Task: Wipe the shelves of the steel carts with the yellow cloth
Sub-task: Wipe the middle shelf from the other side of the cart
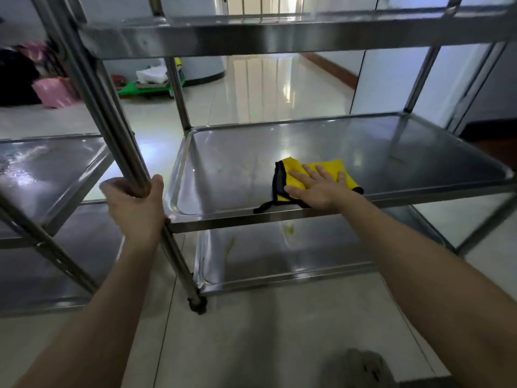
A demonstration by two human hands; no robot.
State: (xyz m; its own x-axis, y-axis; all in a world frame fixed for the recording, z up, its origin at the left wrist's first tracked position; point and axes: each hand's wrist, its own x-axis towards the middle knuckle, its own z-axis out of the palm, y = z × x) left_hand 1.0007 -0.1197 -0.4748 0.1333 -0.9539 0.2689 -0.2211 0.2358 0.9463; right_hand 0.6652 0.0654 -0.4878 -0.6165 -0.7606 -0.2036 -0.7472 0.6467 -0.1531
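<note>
Cloth (316, 175) flat under right hand (319, 187) on the middle shelf (279, 152).
Fingers lie straight, pressing it near the shelf's front edge; left hand (134, 203), well apart, grips the cart's upright post (112, 116).

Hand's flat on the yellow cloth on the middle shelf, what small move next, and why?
Probably slide the right hand and yellow cloth leftward across the middle shelf: faint yellowish smears show there, and the left hand grips the post, steadying the cart.
</note>
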